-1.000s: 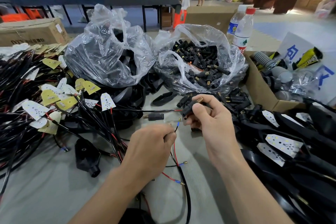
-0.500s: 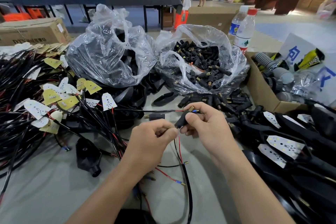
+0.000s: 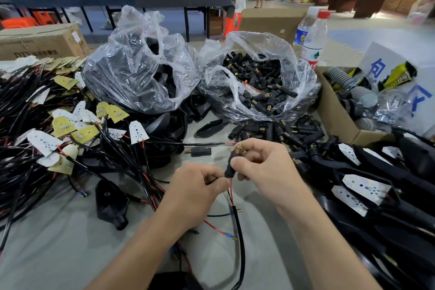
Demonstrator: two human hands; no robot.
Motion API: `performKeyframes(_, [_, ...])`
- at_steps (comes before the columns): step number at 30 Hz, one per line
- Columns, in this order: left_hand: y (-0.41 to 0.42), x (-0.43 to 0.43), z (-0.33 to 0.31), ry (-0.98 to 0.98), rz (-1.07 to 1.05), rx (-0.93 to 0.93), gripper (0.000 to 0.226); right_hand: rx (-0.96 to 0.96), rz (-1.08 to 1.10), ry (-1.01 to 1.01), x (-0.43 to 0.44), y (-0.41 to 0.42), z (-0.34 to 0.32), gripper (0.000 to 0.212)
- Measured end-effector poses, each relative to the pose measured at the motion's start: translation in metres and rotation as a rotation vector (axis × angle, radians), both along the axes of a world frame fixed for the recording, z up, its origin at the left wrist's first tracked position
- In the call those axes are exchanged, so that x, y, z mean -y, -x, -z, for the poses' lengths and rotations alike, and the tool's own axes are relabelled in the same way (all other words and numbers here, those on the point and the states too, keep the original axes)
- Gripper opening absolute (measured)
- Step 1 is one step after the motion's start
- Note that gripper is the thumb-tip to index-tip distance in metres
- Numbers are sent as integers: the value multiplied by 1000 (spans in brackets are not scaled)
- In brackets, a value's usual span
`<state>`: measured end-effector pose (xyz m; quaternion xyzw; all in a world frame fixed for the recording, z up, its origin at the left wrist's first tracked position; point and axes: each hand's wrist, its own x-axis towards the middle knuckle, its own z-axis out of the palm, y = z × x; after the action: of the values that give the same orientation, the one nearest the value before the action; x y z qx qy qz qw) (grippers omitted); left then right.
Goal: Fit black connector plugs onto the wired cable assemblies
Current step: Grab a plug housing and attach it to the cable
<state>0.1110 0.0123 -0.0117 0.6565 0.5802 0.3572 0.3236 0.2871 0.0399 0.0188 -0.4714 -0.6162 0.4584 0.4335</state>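
Here, at the centre of the frame, the right hand [image 3: 263, 172] clamps its thumb and curled fingers on a black plug [image 3: 229, 170], held nearly upright above the table [image 3: 58, 249] with its brass tip [image 3: 238, 148] pointing up. Just to the left and a little lower, the left hand [image 3: 195, 188] is curled, its thumb and forefinger pinching a red wire [image 3: 231, 192] right at the bottom end of the plug; whether the wire end is already inside the plug cannot be told. The red wire and a thin black one beside it run down from the fingers into a black cable [image 3: 239, 226] that curves toward the bottom edge of the frame. Another plug [image 3: 197, 151] lies alone on the table just above the left hand. A heap of loose plugs [image 3: 277, 129] lies above the right hand, in front of an open clear bag [image 3: 277, 47] full of the same plugs in the upper middle. A second clear bag [image 3: 150, 37] with black parts stands to its left. The left side of the frame is filled by a pile of cables [image 3: 21, 172] tipped with small white and yellow boards [image 3: 138, 132]. A black housing [image 3: 110, 205] lies on the table at lower left. Two water bottles [image 3: 314, 37] stand at upper right, beside a cardboard box [image 3: 334, 113] of grey parts
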Motion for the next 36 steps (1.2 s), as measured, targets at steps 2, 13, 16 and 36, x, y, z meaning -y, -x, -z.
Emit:
performKeyframes(2, [-1, 0, -1, 12, -43, 58, 20, -39, -9, 6, -1, 0, 0, 9])
performKeyframes(13, [2, -1, -8, 81, -11, 182, 16, -214, 8, 83, -1, -2, -2, 10])
performKeyframes(16, [2, 0, -5, 76, -21, 217, 13, -144, -16, 83, -1, 0, 0, 10])
performKeyframes(36, [2, -3, -4, 110, 62, 348, 28, -222, 172, -67, 1, 8, -4, 12])
